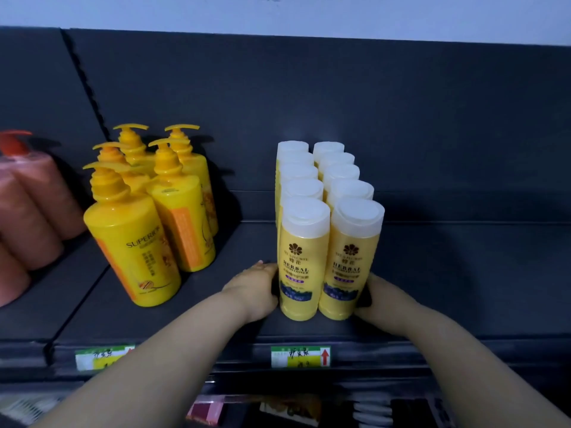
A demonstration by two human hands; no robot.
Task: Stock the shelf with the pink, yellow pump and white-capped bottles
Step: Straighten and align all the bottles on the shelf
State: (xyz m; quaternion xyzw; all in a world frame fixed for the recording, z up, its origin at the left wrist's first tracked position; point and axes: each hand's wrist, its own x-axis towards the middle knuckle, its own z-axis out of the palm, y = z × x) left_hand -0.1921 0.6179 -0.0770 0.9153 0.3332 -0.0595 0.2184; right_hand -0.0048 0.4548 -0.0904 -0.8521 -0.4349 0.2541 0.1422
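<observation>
- The white-capped bottles (304,261) stand upright on the shelf (463,288) in two touching rows of five.
- My left hand (258,288) lies flat against the left side of the front of the block, fingers straight along the row.
- My right hand (378,299) touches the right side of the block. Its fingers are hidden, so I cannot tell its grip.
- The yellow pump bottles (133,239) stand to the left, apart from the block, and the pink bottles (31,217) stand farther left.
- A price label (300,356) sits on the shelf edge.
</observation>
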